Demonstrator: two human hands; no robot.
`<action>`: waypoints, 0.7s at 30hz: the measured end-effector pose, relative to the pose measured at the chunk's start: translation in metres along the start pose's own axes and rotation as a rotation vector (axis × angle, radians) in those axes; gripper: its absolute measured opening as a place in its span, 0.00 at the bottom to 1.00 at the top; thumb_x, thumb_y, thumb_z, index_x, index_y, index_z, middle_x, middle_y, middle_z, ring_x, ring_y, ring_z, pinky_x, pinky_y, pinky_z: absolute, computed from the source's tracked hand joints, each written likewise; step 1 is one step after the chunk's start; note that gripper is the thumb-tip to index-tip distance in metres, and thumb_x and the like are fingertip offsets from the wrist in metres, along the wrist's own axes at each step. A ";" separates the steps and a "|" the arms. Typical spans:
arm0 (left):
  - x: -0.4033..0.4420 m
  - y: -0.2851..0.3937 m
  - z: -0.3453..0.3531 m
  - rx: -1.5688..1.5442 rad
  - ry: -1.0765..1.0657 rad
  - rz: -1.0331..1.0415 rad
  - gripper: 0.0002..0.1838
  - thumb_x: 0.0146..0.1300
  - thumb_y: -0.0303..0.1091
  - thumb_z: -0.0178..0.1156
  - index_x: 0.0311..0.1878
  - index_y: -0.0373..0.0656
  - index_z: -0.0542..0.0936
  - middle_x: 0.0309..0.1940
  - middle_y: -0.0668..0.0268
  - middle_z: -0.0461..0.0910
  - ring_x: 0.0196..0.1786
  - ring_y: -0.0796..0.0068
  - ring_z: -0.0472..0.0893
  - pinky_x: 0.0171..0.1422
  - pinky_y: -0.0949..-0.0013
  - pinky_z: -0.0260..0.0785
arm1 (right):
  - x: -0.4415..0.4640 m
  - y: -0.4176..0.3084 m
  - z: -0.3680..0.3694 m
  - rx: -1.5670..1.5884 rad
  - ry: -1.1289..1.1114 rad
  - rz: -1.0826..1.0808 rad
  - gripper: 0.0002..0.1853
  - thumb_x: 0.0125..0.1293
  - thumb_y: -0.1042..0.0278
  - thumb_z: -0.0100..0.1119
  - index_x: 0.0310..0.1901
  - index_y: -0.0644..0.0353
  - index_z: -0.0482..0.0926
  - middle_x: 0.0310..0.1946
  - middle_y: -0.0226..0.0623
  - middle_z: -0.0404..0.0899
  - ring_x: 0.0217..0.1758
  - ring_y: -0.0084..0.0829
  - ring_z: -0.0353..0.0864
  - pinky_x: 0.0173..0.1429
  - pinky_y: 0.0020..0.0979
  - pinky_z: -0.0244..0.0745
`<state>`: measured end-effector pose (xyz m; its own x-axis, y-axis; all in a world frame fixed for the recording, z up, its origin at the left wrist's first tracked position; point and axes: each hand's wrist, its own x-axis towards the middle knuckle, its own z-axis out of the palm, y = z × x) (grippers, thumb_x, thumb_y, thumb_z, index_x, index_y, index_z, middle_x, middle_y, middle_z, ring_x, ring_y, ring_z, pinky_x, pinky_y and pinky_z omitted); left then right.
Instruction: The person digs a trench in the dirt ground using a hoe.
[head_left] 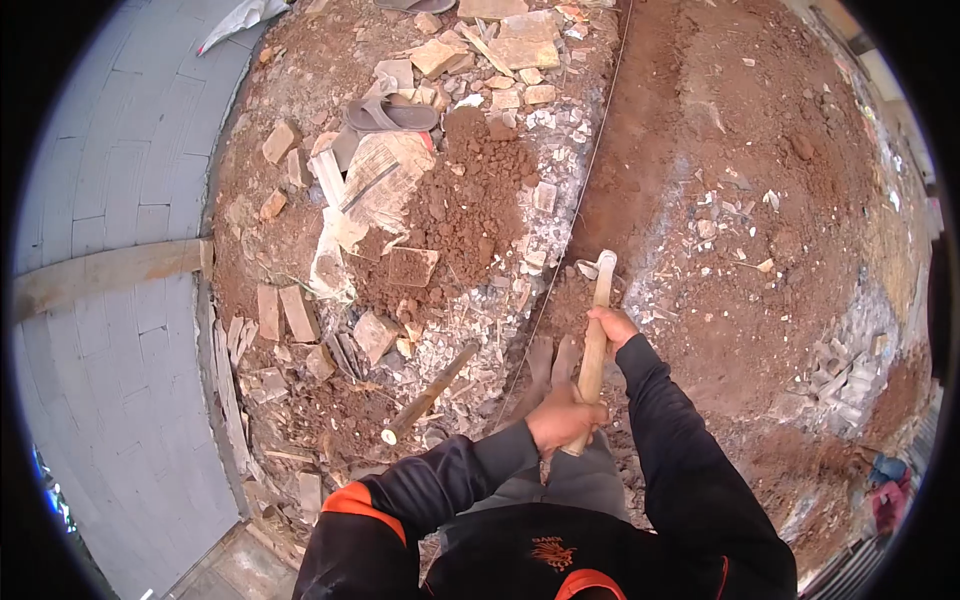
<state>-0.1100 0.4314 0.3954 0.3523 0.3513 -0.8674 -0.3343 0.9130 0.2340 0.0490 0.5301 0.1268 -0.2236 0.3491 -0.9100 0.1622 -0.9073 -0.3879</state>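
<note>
A wooden-handled digging tool (593,365) slants down toward my body, its metal head (598,265) at the soil in a shallow trench. My left hand (565,418) is wrapped round the lower part of the handle. Higher up, nearer the metal head, my right hand (613,326) grips the same handle. My bare feet (553,360) stand just left of the tool. A taut string (590,170) runs along the trench's left edge. The tool's blade is partly hidden by soil.
Left of the string lie a heap of loose red soil (470,200), a sandal (390,117), broken bricks (300,312) and a wooden stake (430,393). A grey block wall (120,180) borders the far left. Rubble (845,385) lies at right.
</note>
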 end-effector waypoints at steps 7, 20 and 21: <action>-0.154 0.042 -0.074 0.229 -0.144 0.057 0.13 0.63 0.34 0.69 0.41 0.37 0.77 0.27 0.71 0.79 0.24 0.82 0.78 0.28 0.76 0.70 | -0.073 -0.042 0.048 0.331 0.077 0.107 0.14 0.71 0.51 0.59 0.48 0.49 0.74 0.41 0.32 0.78 0.44 0.35 0.80 0.45 0.46 0.76; -0.411 -0.004 -0.180 1.049 0.482 -0.267 0.23 0.46 0.40 0.76 0.46 0.41 0.84 0.30 0.55 0.84 0.34 0.58 0.85 0.43 0.59 0.76 | -0.209 -0.018 0.252 0.616 -0.375 0.135 0.15 0.75 0.55 0.56 0.53 0.57 0.71 0.43 0.39 0.80 0.50 0.38 0.82 0.56 0.44 0.78; -0.384 -0.008 -0.156 1.024 0.393 -0.239 0.25 0.49 0.41 0.77 0.49 0.41 0.83 0.31 0.54 0.84 0.36 0.56 0.86 0.44 0.59 0.76 | -0.212 -0.030 0.232 0.606 -0.286 0.064 0.15 0.74 0.57 0.58 0.52 0.57 0.70 0.40 0.38 0.79 0.47 0.38 0.83 0.53 0.44 0.80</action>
<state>-0.3795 0.2571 0.6581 -0.0494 0.2195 -0.9744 0.6453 0.7516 0.1366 -0.1310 0.4287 0.3651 -0.4905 0.2905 -0.8216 -0.3658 -0.9243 -0.1084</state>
